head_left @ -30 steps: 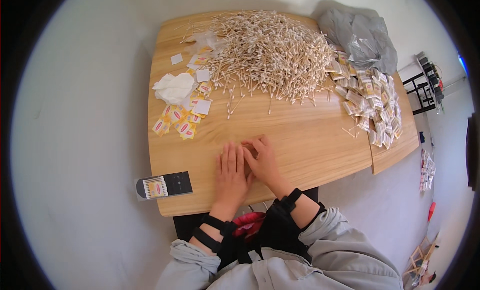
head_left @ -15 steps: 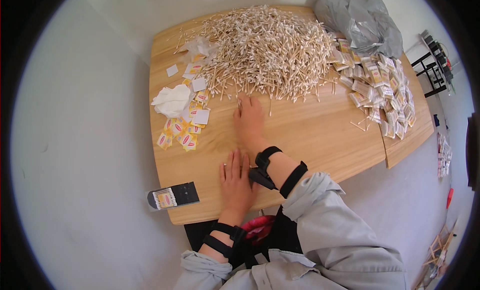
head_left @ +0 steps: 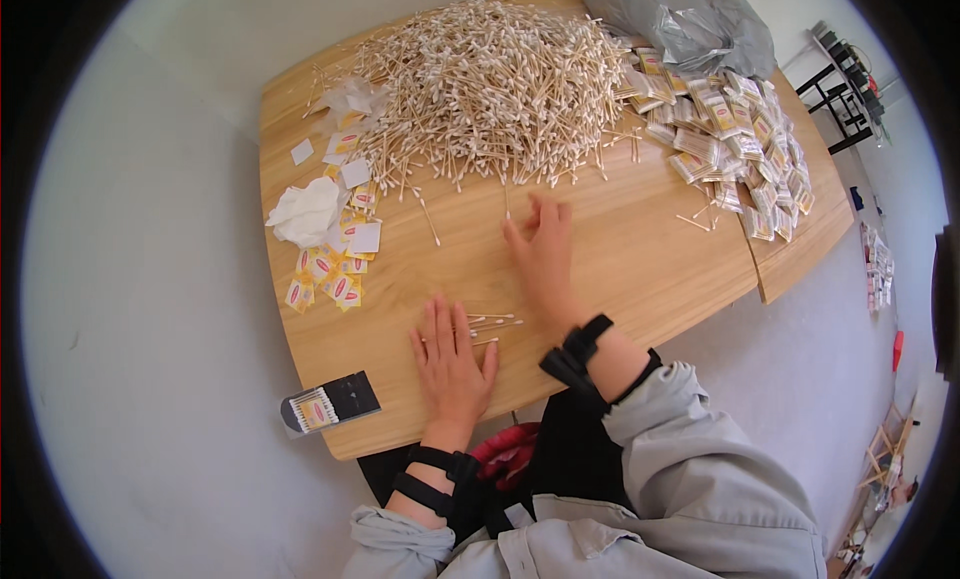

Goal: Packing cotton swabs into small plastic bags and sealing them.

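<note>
Black tray: lower left, at the table edge, perhaps for easy reach.
Left hand: lower centre, flat, clasping nothing, perhaps keeping loose swabs together.
Swab pile: upper centre.
Right hand: centre, half curled below the pile; its grip I cannot tell.

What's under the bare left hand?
Several thin wooden cotton swabs with white tips show right of the left hand, on the light wood-grain table. Anything directly beneath the hand is covered.
</note>
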A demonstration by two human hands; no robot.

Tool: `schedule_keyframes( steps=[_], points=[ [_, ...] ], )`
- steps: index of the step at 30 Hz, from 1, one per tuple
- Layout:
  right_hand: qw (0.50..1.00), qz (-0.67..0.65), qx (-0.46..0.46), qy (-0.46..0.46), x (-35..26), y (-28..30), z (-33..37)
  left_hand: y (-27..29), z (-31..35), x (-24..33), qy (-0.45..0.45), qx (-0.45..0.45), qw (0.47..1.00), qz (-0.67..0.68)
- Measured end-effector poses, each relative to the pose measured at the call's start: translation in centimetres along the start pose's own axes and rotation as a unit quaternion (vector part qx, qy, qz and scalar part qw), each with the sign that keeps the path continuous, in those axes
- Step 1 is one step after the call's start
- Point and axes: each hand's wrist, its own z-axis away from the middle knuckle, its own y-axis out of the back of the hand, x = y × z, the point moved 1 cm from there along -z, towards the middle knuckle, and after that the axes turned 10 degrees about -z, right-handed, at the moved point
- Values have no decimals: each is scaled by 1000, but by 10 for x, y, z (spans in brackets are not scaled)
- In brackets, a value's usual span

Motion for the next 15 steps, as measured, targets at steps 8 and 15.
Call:
schedule_keyframes(
  steps=[8, 15],
  points=[
    [986, 127, -107, 28, 6, -36, -25, 0, 1, -4, 0, -17, 1000, -19],
    [966, 86, -155, 185, -15, -77, 1, 1, 1, 0, -4, -42, 999, -11]
  ],
)
